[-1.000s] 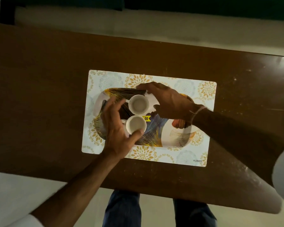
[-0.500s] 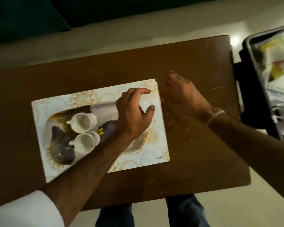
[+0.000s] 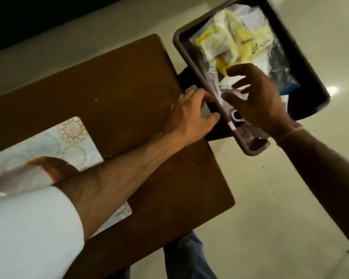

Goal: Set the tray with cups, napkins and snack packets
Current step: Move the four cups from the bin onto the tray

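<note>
- The right hand [image 3: 256,99] hovered over the dark bin [image 3: 189,63] just off the table's far corner, fingers spread apart and curled downward, holding nothing yet; the pose looked like a reach to pick something out of the heap.
- Under that hand lay the snack packets [image 3: 230,37], yellow and white and crinkled in clear wrap, piled loosely in the bin (whether any napkins were mixed in could not be told through the blur).
- The left hand [image 3: 191,115] rested at the table [image 3: 119,93] edge beside the bin's rim, fingers loosely apart and gripping nothing; it seemed placed there to steady the bin or to take what the other hand lifted.
- The tray [image 3: 48,168] sat well apart from the bin, on the patterned mat [image 3: 73,133] at the table's near end, mostly hidden by the left forearm and its white sleeve [image 3: 28,228].
- The cups were not visible here, so how full the tray was could not be judged.
- Fetching packets looked like the step in hand; they would be light and slippery, so a pinch on an edge would suit.
</note>
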`<action>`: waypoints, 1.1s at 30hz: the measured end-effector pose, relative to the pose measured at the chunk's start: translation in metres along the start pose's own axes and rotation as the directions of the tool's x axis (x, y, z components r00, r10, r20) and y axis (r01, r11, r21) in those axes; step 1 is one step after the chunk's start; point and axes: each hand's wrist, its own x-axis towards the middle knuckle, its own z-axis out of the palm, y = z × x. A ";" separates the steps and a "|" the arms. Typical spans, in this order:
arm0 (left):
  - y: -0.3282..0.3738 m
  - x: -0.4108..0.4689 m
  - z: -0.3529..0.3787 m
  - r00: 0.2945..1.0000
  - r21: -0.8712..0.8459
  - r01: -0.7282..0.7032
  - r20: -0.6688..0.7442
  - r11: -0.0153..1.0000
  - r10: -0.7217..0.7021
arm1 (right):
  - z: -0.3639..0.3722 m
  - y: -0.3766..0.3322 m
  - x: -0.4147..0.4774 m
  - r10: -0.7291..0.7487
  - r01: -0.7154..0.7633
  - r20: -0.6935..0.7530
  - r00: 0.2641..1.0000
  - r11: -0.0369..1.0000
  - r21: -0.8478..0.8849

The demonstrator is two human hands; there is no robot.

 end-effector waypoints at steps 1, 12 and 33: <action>0.009 0.010 0.012 1.000 0.030 -0.020 0.020 0.999 0.019 | -0.010 0.017 -0.002 0.035 -0.036 -0.024 0.999 0.999 -0.021; 0.041 0.069 0.107 0.993 0.453 -0.093 0.105 0.887 0.051 | -0.044 0.140 -0.034 0.484 -0.482 0.022 0.875 0.873 -0.073; -0.020 -0.061 -0.018 0.948 -0.113 0.015 -0.315 0.994 -0.050 | 0.031 -0.010 -0.052 0.162 -0.116 -0.119 0.980 0.940 0.320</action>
